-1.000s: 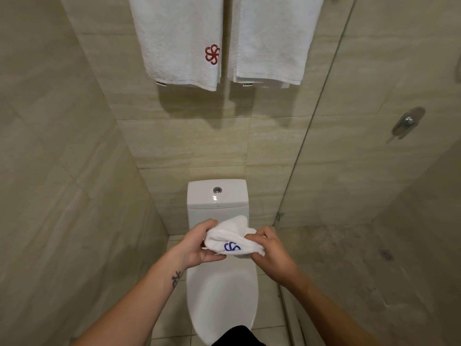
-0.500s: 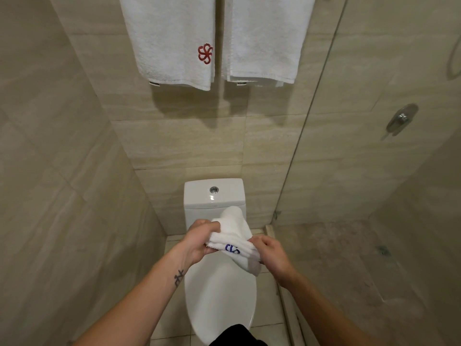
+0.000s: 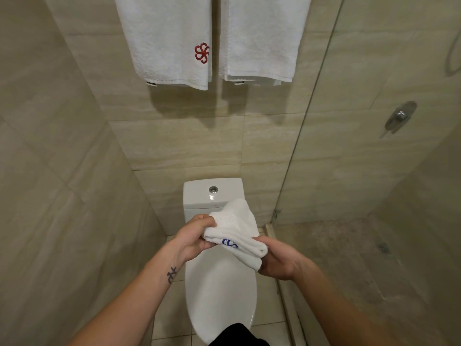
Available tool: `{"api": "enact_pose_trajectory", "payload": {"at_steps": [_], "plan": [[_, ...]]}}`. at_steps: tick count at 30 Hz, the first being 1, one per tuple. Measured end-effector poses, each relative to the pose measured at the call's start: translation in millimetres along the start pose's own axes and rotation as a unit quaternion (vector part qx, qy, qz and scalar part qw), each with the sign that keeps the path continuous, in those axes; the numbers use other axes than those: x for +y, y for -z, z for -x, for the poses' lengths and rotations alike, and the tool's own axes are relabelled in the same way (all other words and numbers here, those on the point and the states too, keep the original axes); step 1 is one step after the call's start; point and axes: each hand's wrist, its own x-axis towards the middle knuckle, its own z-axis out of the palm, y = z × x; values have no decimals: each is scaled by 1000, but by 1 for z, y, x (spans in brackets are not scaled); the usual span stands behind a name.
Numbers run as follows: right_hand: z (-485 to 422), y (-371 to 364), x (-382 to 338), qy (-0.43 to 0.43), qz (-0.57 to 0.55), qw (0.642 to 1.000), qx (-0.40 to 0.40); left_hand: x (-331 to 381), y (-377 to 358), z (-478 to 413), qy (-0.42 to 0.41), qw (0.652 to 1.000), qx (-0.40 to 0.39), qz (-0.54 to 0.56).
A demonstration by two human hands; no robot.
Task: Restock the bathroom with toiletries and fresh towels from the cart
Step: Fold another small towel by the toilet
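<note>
Both hands grip one small white towel [image 3: 237,228] with a blue logo, held above the closed toilet lid [image 3: 222,295]. Left hand [image 3: 193,237] pinches its left edge; right hand [image 3: 277,260] clutches the folded right end from below, fingers mostly hidden. Well above the hands, two white towels [image 3: 169,38] hang on the wall; glass shower panel [image 3: 324,121] right of the right hand.

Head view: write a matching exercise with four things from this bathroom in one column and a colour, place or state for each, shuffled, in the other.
1 small towel
2 left hanging towel
3 toilet lid
4 flush button

A closed
B red emblem
C on the tank
D blue emblem

Pairs: 1-D, 2-B, 3-A, 4-C.
</note>
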Motion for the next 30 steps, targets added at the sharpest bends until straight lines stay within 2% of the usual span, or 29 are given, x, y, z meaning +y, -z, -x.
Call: {"api": "enact_pose_trajectory", "payload": {"at_steps": [3,9,17,23,30], "plan": [[2,0,-4,-4,-24,999,25,1,2,-1,4,1000,-7,14],[8,-6,-19,55,-92,994,20,13,7,-4,17,998,-40,40],[23,-25,-59,123,-76,988,49,37,3,2,35,997,-50,53],[44,-44,-99,176,-71,981,40,73,-10,5,32,991,-99,84],[91,-69,-166,239,-47,970,9,149,-47,35,-40,979,-192,47]]}}
